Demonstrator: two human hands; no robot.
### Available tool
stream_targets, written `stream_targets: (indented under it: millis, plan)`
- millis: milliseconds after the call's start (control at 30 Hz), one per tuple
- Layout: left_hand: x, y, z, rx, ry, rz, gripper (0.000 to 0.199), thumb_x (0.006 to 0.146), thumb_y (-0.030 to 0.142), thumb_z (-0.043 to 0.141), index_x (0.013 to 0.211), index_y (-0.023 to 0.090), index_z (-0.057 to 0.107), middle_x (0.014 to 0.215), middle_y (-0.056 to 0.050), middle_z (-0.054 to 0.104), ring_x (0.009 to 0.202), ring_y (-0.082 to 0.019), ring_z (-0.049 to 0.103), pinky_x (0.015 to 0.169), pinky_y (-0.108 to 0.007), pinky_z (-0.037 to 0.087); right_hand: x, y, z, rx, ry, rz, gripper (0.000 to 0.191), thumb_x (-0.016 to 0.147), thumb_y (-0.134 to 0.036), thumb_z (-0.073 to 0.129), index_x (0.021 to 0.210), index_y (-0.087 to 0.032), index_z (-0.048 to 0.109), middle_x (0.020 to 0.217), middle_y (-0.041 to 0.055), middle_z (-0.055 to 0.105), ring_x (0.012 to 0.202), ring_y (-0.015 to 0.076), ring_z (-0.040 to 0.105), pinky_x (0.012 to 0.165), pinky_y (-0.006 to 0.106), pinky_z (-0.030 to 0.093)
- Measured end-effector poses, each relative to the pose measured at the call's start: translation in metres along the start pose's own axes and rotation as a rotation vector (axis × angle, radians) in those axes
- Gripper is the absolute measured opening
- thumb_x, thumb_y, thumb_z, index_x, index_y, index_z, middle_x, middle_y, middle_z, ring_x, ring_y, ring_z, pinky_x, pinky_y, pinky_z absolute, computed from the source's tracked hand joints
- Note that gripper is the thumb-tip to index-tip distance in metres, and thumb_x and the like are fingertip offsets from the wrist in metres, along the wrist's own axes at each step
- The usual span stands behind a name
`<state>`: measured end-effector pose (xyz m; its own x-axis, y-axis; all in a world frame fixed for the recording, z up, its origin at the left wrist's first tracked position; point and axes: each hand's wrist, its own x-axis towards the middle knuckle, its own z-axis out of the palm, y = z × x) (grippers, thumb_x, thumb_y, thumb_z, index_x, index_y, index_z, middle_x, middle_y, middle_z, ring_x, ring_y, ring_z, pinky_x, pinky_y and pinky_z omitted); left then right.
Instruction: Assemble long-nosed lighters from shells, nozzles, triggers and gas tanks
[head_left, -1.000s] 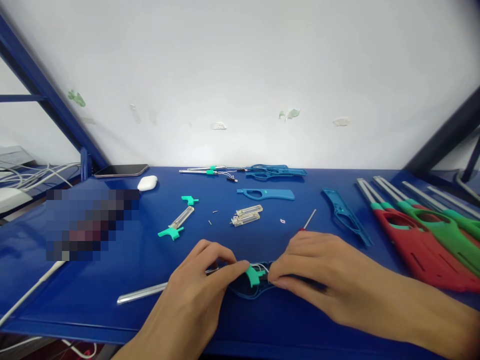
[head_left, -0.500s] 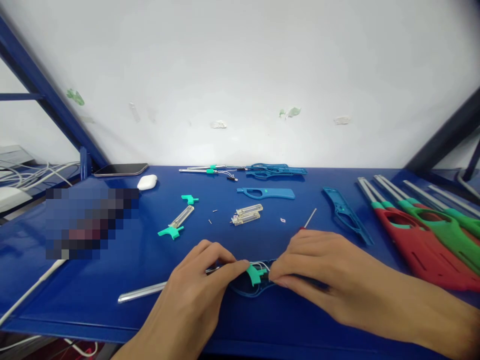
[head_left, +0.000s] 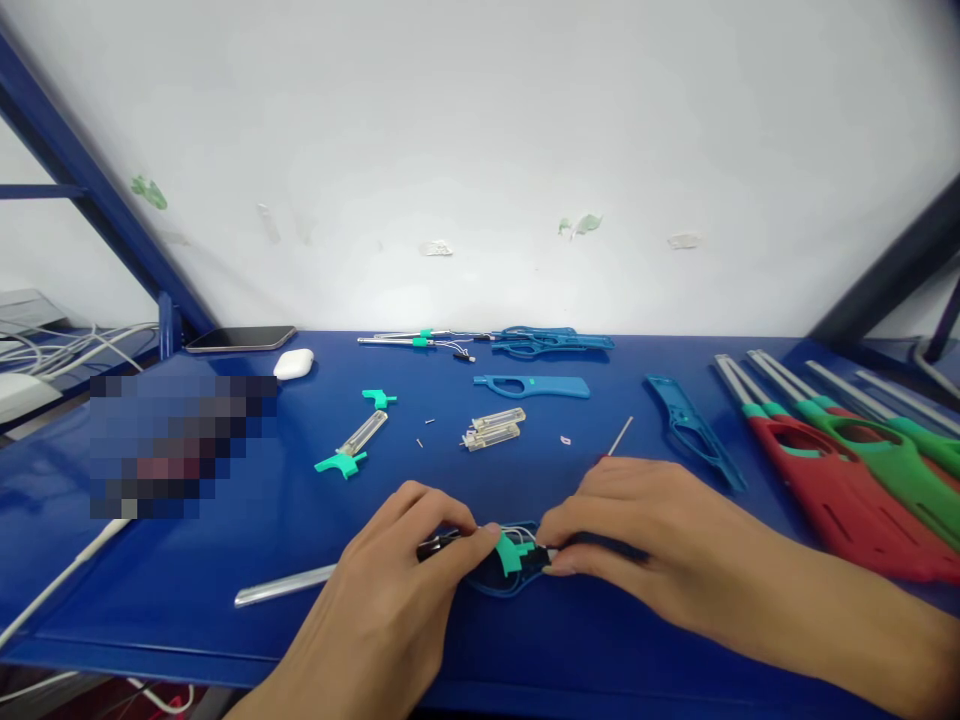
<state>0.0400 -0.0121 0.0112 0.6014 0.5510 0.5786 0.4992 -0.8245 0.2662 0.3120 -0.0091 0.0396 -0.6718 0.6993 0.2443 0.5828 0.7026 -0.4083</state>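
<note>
Low in the middle lies a blue lighter casing half (head_left: 501, 590) with its hollow side up. A green trigger (head_left: 510, 553) sits in it, with white wires (head_left: 516, 531) along its upper side. My left hand (head_left: 401, 575) is closed round the casing's left part, its thumb against the trigger. From beneath that hand a metal lighter tube (head_left: 285, 585) sticks out leftward. My right hand (head_left: 637, 550) pinches the small black igniter (head_left: 535, 559) at the trigger's right end. Its palm hides much of the casing's right part. A thin screwdriver shaft (head_left: 621, 436) shows above the right knuckles.
Farther back lie green triggers (head_left: 341, 464), clear fuel tanks (head_left: 495, 436), tiny pins (head_left: 420, 443) and blue casing halves (head_left: 536, 386). Another blue half (head_left: 694, 430) lies right of centre. Red and green lighters (head_left: 832, 490) line the right. A phone (head_left: 241, 339) and white earbud case (head_left: 294, 364) are back left.
My right fingertips have shifted slightly and parted a little, so more of the black igniter shows beside the trigger. My left hand has barely moved.
</note>
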Motion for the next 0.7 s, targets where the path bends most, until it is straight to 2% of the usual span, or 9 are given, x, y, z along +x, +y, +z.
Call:
stream_targets:
  millis: [100, 200, 300, 500, 700]
  plan:
    - [0.001, 0.001, 0.0, 0.013, -0.01, -0.019, 0.049, 0.094, -0.011, 0.043, 0.124, 0.022, 0.066, 0.105, -0.004, 0.063, 0.089, -0.016, 0.056, 0.075, -0.028, 0.052, 0.002, -0.004, -0.002, 0.051, 0.014, 0.083, 0.013, 0.103, -0.042, 0.065, 0.108, -0.031, 0.07, 0.097, -0.0077, 0.076, 0.085, 0.0138, 0.069, 0.081, 0.027, 0.046]
    - [0.002, 0.002, 0.0, 0.013, -0.024, -0.029, 0.047, 0.095, -0.01, 0.044, 0.123, 0.022, 0.065, 0.103, -0.004, 0.062, 0.087, -0.016, 0.056, 0.074, -0.028, 0.052, 0.004, -0.008, -0.004, 0.066, 0.026, 0.094, 0.018, 0.108, -0.038, 0.056, 0.108, -0.029, 0.072, 0.102, -0.0051, 0.077, 0.091, 0.0145, 0.071, 0.086, 0.027, 0.049]
    - [0.003, 0.002, 0.001, 0.012, -0.027, -0.032, 0.045, 0.096, -0.009, 0.044, 0.122, 0.022, 0.065, 0.102, -0.004, 0.062, 0.085, -0.017, 0.056, 0.074, -0.03, 0.052, 0.005, -0.009, -0.004, 0.045, 0.039, 0.076, 0.026, 0.11, -0.031, 0.049, 0.107, -0.026, 0.074, 0.103, -0.0017, 0.077, 0.091, 0.0157, 0.071, 0.085, 0.028, 0.05]
    - [0.001, 0.004, 0.001, 0.034, -0.028, -0.039, 0.044, 0.095, -0.009, 0.043, 0.12, 0.02, 0.065, 0.099, -0.004, 0.062, 0.082, -0.017, 0.056, 0.073, -0.031, 0.051, 0.008, -0.001, -0.002, 0.133, -0.019, 0.095, 0.02, 0.107, -0.024, 0.055, 0.105, -0.026, 0.075, 0.101, -0.0019, 0.074, 0.088, 0.012, 0.069, 0.083, 0.023, 0.05]
    - [0.001, 0.003, 0.002, 0.022, -0.029, -0.044, 0.046, 0.095, -0.01, 0.043, 0.12, 0.02, 0.065, 0.098, -0.003, 0.062, 0.082, -0.016, 0.056, 0.073, -0.031, 0.05, 0.012, 0.006, 0.002, 0.145, -0.003, 0.089, 0.021, 0.106, -0.02, 0.057, 0.097, -0.024, 0.075, 0.095, -0.0023, 0.073, 0.086, 0.0108, 0.068, 0.079, 0.021, 0.049]
